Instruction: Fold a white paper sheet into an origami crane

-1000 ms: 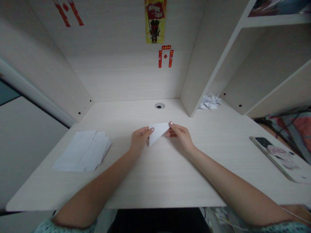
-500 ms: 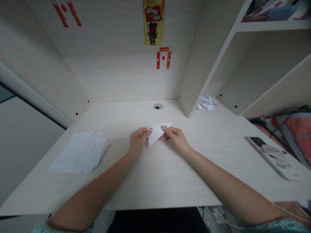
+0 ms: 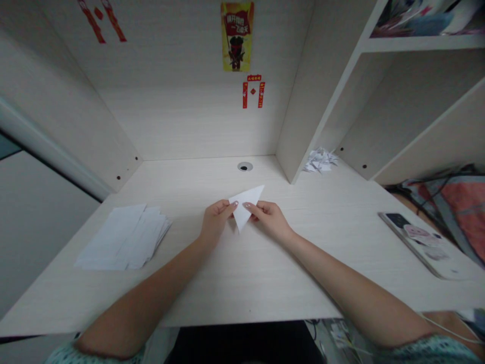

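Observation:
A white sheet of paper folded into a triangle (image 3: 248,196) is held just above the middle of the desk. My left hand (image 3: 217,218) pinches its left corner, thumb on top. On the other side my right hand (image 3: 271,216) grips the right edge, its thumb lying on the paper's face and its fingers partly hidden behind. One point of the triangle aims up and to the right, another down toward me. Left of my hands lies a stack of white paper sheets (image 3: 123,237) on the desk.
The pale wooden desk (image 3: 212,293) has a round cable hole (image 3: 245,166) at the back. Behind the upright divider (image 3: 303,116) sits a heap of small folded white papers (image 3: 320,160). A phone (image 3: 420,246) lies at the right, near a red and grey bag (image 3: 450,202).
The folded paper has turned a little counterclockwise, its right tip now higher. My right hand has shifted slightly left, its thumb closer to my left thumb.

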Demonstrator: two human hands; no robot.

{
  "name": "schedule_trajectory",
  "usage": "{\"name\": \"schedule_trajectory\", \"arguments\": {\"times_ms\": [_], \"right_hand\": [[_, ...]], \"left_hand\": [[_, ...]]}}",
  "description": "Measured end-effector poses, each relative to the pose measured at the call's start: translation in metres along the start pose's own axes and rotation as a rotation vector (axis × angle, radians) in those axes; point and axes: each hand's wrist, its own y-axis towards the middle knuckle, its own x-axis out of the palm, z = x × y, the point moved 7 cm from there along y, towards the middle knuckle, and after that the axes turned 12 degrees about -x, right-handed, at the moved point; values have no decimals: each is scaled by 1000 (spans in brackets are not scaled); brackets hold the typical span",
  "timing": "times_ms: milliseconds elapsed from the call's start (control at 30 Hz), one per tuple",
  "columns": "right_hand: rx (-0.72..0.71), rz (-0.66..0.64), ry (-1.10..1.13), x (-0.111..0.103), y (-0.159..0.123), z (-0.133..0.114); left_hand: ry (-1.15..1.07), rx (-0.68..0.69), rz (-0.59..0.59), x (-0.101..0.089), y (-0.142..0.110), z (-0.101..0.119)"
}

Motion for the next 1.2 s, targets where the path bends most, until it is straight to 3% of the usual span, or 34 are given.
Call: {"name": "schedule_trajectory", "arguments": {"times_ms": [367,533,700,833,1033,1200], "right_hand": [[80,7,74,2,-1,10],[119,-120,244,20,-4,4],[22,-95,-7,12,-3,0],[-28,-133,-127,10,-3,-1],[-36,-159,-157,16,-7,-4],[6,-216,-42,28,-11,-4]], "left_hand": [[-120,-67,-55,8,-5,-6],[-172,-98,-50,2,0,-10],[-212,-152,-58,2,2,-14],[-181,-158,-131,8,3,-16],[-37,-33,-54,5,6,-21],[-85,30,3,0,2,-14]]}}
